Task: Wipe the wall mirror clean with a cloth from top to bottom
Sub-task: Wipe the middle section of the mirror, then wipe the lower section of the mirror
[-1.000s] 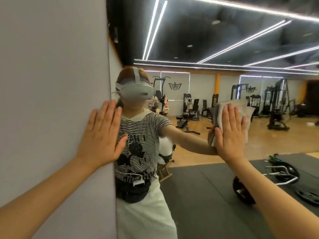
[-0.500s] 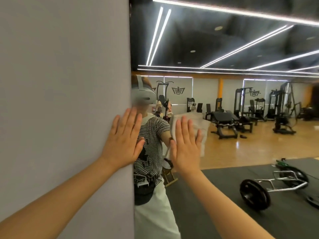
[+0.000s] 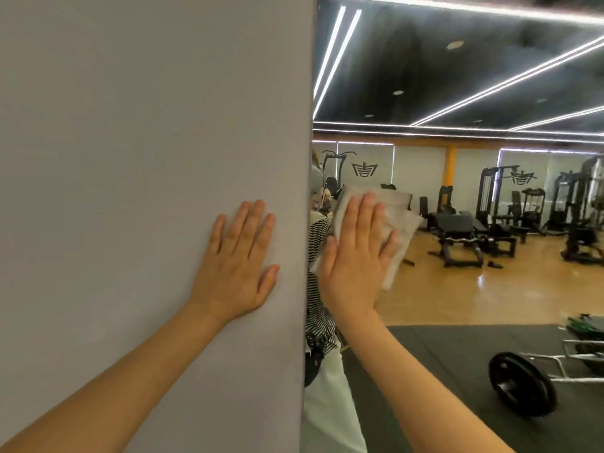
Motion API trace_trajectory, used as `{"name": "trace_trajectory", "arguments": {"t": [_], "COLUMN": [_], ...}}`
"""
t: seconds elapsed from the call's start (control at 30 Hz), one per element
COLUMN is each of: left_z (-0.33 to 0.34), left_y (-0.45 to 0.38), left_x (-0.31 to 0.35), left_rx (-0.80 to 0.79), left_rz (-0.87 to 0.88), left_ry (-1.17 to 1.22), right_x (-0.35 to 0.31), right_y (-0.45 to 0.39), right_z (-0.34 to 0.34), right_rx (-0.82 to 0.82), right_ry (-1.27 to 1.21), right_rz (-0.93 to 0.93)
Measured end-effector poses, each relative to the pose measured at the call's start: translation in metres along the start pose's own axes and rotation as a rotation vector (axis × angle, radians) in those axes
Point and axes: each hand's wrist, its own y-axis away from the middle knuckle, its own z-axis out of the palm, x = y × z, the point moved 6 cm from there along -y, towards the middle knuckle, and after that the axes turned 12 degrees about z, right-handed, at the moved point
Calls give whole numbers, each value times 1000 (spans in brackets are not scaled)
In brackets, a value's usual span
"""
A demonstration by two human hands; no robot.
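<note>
Wall: my left hand (image 3: 237, 263) lies flat on the grey wall (image 3: 147, 158), fingers straight, grasping nothing.
Mirror edge: my right hand (image 3: 356, 256), fingers straight, presses the white cloth (image 3: 397, 220) on the wall mirror (image 3: 457, 289), just beside its left border.
Change: within 1 second the cloth has slid left across the glass from mid-pane to this border.
Meaning: I judge this pass finished at about chest height; lower glass likely remains.
Reflection: gym machines and a barbell plate (image 3: 521, 384) show at right.
</note>
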Motion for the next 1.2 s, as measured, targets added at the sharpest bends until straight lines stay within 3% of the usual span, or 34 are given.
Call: {"name": "trace_trajectory", "arguments": {"t": [0.17, 0.27, 0.33, 0.47, 0.77, 1.07, 1.2], "left_z": [-1, -2, -1, -3, -3, -3, -3], "left_y": [1, 1, 2, -1, 0, 0, -1], "left_x": [-1, -2, -2, -1, -1, -1, -1], "left_rx": [16, 16, 20, 26, 14, 46, 41], "left_rz": [-11, 8, 4, -3, -15, -15, -12], "left_ry": [14, 21, 25, 6, 0, 3, 9], "right_x": [-21, 3, 26, 39, -19, 22, 26], "right_y": [21, 38, 42, 17, -50, 86, 81], "right_z": [9, 6, 3, -3, -6, 11, 10], "right_rx": [-126, -180, -176, -148, -93, -241, -305], "right_ry": [87, 145, 186, 179, 48, 161, 213], "right_rz": [-302, -601, -702, -657, -251, -557, -617]}}
